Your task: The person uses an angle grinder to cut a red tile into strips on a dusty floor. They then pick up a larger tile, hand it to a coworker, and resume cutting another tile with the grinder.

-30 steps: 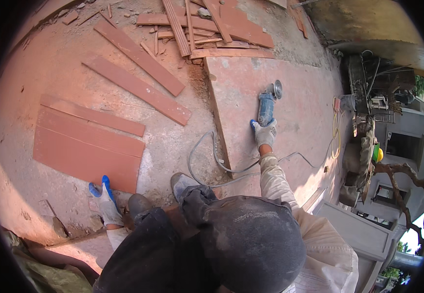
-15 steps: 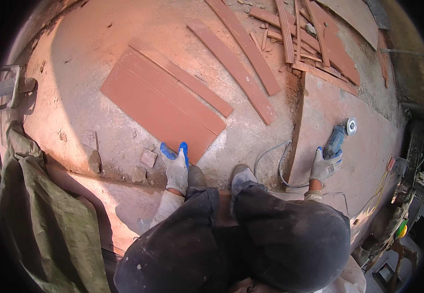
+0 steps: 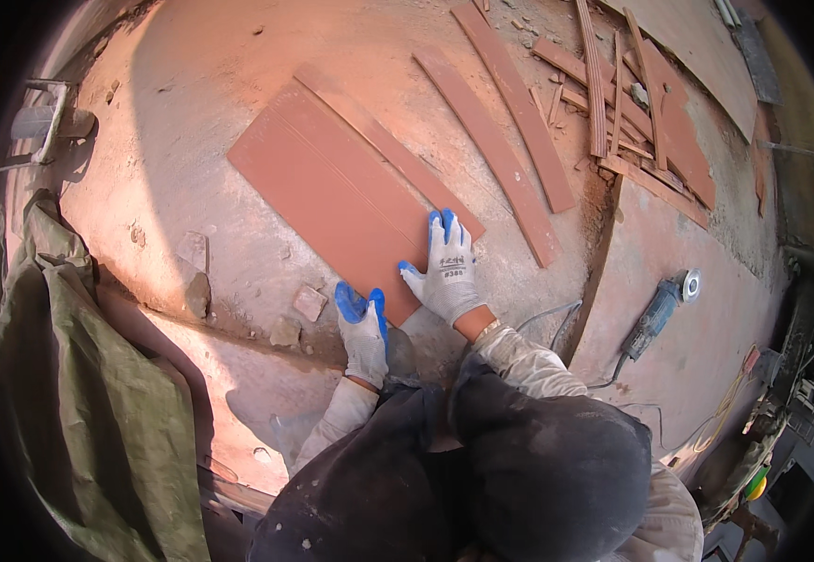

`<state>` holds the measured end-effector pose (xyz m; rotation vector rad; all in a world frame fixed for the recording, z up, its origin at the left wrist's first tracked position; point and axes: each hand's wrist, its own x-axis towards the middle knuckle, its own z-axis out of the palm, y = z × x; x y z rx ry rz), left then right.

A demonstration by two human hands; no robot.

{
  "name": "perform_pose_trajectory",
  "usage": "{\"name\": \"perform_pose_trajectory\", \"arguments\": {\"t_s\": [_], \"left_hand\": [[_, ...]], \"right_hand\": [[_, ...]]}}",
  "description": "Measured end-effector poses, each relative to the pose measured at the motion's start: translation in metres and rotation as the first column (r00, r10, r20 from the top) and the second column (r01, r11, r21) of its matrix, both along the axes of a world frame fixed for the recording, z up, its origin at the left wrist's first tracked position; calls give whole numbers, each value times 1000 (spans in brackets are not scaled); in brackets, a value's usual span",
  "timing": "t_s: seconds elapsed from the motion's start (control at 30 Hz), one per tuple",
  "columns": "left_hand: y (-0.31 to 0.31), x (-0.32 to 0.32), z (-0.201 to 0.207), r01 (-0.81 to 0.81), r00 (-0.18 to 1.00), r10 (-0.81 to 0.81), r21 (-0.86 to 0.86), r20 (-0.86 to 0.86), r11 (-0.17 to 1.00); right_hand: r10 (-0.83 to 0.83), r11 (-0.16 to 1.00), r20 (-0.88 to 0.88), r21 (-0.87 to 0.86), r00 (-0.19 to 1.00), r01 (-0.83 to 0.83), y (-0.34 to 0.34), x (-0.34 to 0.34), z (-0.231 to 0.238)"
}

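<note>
A wide reddish-brown tile [image 3: 318, 187] lies flat on the dusty ground, with a straight line along its length. My right hand [image 3: 446, 272], in a grey glove with blue fingertips, rests with spread fingers over its right end. Those fingertips reach toward a narrow tile strip [image 3: 384, 150] lying along the far edge. Gloved the same way, my left hand [image 3: 364, 330] is at the near edge by the corner, thumb and fingers apart. A blue angle grinder [image 3: 652, 320] with a round disc lies untouched on the pale slab to the right.
Two long tile strips [image 3: 491, 155] lie beyond the wide tile. Broken tile pieces [image 3: 651, 112] are heaped at the far right. The raised pale slab [image 3: 688, 244] has an edge at my right. Stone chunks [image 3: 310, 302] lie left of my hands, near a green tarp [image 3: 98, 393]. A cord [image 3: 566, 314] trails nearby.
My right hand has let go of the angle grinder and moved left onto the tile. The grinder stays on the slab. My left hand remains by the tile's near edge. The view has shifted.
</note>
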<state>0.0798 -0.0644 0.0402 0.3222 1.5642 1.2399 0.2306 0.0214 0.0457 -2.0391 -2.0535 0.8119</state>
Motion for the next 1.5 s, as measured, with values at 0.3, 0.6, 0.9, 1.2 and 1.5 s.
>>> {"name": "perform_pose_trajectory", "arguments": {"t_s": [0.3,0.6,0.9,1.2,1.5], "left_hand": [[-11,-21,-18,-323,881,315,-38,353,946],[29,-83,18,-25,951,10,47,310,999],[44,-88,20,-32,804,-71,162,590,986],[75,-54,40,-145,919,-12,365,395,919],[122,16,27,-88,917,-31,276,399,957]], "right_hand": [[-86,996,-299,-16,950,85,24,15,-7],[-389,740,-575,-660,720,-127,54,26,31],[-56,910,-653,-344,755,-231,52,-20,161],[-223,907,-739,-396,635,-142,73,6,217],[-242,960,-413,32,878,280,90,84,50]]}}
